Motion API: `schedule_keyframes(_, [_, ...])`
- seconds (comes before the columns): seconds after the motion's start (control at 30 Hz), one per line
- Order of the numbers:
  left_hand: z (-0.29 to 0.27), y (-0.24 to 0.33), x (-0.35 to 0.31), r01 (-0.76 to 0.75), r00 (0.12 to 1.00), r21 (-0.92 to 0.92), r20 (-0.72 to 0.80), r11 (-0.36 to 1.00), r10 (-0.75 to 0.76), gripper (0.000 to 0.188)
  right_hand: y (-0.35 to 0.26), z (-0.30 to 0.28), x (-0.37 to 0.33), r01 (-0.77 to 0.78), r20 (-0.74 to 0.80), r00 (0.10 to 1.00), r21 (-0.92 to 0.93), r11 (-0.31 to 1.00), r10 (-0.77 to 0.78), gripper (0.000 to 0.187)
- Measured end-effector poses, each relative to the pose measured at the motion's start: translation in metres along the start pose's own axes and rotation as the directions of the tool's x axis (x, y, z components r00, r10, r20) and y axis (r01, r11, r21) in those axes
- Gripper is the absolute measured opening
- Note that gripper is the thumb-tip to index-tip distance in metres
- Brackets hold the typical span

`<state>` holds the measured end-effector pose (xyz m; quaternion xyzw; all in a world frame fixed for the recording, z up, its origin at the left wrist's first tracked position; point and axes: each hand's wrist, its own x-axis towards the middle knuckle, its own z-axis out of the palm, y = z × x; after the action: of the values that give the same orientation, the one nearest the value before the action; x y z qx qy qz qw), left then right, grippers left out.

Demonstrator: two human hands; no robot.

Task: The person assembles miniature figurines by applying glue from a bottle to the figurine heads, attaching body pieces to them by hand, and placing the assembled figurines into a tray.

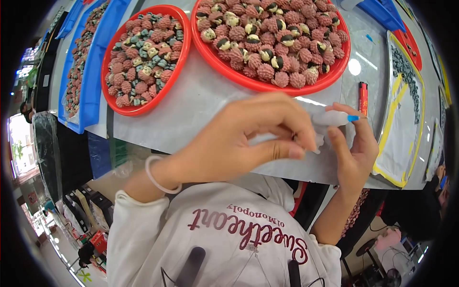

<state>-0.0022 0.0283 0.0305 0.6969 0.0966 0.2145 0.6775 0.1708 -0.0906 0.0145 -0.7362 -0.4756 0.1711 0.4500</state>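
Note:
My right hand [355, 152] is closed round a small translucent squeeze bottle [331, 118] with a blue tip, which lies nearly level and points to the right. My left hand [248, 131] hovers just left of the bottle, thumb and fingers bent together in a pinch. Anything between those fingertips is too small or too hidden to make out. Beyond my hands, a large round red basket [224, 71] holds many knobbly pink pieces, some with black and cream parts. To its left, a smaller red basket [185, 52] holds similar pink pieces mixed with grey-green bits.
A long blue tray [88, 107] of pink pieces stands at the left. A red stick-like thing with a black end [363, 99] lies near my right hand. At the right, a yellow-edged white board [397, 153] carries small dark pieces. Another person's hand [441, 172] shows far right.

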Motion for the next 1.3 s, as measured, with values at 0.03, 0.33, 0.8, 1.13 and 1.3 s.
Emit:
schedule_keyframes(0.03, [0.008,-0.006,-0.006,0.110,0.991,-0.331,-0.036,0.937,-0.129,0.014,0.001,-0.003,-0.002,-0.008,0.048,0.999,0.100,0.995,0.004,0.026])
schedule_keyframes(0.33, [0.027,-0.038,-0.012,0.077,0.974,-0.567,-0.131,0.820,-0.183,0.023,-0.005,-0.043,-0.014,-0.102,0.048,0.995,0.353,0.930,0.091,0.049])
schedule_keyframes(0.8, [0.032,-0.032,-0.012,0.161,0.939,-0.613,-0.147,0.774,-0.312,0.036,-0.011,-0.041,-0.015,-0.063,0.008,0.998,0.396,0.916,0.065,0.045])
schedule_keyframes(1.13, [0.032,-0.031,-0.013,0.183,0.936,-0.585,-0.142,0.790,-0.322,0.036,-0.042,-0.050,-0.018,0.326,0.265,0.906,0.059,0.944,-0.330,0.039])
schedule_keyframes(1.3, [0.030,-0.032,-0.013,0.187,0.939,-0.598,-0.125,0.780,-0.321,0.036,-0.037,-0.043,-0.025,0.340,-0.009,0.940,0.044,0.939,-0.340,0.041])
